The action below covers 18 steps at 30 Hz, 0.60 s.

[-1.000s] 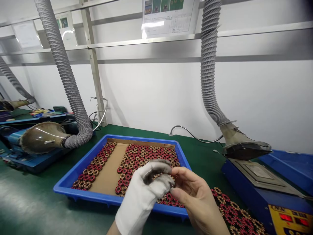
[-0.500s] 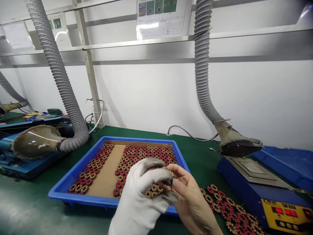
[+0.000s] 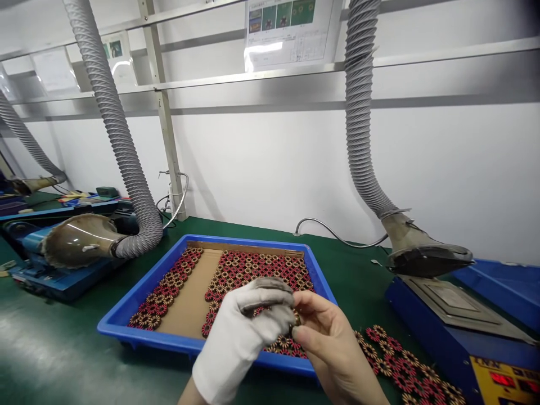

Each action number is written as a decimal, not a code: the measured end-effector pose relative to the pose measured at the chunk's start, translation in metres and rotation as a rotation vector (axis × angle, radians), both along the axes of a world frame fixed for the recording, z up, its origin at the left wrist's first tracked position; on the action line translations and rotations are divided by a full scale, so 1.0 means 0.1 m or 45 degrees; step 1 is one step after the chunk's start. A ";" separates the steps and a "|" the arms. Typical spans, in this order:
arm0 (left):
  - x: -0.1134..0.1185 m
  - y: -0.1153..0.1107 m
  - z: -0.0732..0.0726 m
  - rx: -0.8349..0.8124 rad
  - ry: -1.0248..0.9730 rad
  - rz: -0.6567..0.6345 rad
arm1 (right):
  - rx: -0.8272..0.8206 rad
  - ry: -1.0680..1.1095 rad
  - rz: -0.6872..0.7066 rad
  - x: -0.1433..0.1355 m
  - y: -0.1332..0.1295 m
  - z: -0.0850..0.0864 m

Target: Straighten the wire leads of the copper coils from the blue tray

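- Two hands meet at six o'clock: the left hand (image 3: 244, 329), in a white glove, curls its fingers against a small dark part (image 3: 296, 320), which the bare right hand (image 3: 329, 337) pinches between thumb and forefinger; the part is mostly hidden.
- Loose red and copper-coloured wound cores (image 3: 403, 368) lie on the green worktop (image 3: 50, 349) at between four and five o'clock.
- Behind the hands, at seven o'clock, a blue plastic tray (image 3: 143, 340) holds many more such cores on brown cardboard (image 3: 189, 309), bare in a strip between two groups.
- At four o'clock sits a blue machine (image 3: 439, 332) with red digits, an extraction hood (image 3: 426, 253) above it.
- Another hood (image 3: 80, 242) faces blue equipment at between eight and nine.
- A printed sheet (image 3: 289, 36) hangs at twelve.
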<state>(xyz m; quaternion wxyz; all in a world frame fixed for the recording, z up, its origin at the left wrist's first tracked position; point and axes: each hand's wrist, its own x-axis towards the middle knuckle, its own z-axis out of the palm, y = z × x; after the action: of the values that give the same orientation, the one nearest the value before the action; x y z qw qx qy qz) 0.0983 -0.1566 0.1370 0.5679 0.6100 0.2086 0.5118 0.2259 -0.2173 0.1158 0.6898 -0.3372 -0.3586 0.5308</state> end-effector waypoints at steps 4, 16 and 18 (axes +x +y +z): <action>0.05 0.02 -0.05 -0.014 -0.264 0.100 | 0.008 -0.106 -0.058 0.00 0.01 -0.04; -0.10 -0.05 -0.11 0.312 0.068 -0.050 | 0.112 0.514 0.391 0.11 0.05 -0.06; -0.04 -0.05 -0.11 0.339 0.008 -0.041 | 0.081 0.514 0.416 0.09 0.05 -0.06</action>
<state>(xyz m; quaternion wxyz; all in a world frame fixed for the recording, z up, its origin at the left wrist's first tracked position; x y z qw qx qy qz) 0.0941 -0.1615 0.1262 0.4893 0.6849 0.1308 0.5237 0.2349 -0.2123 0.1100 0.6628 -0.1402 -0.2801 0.6801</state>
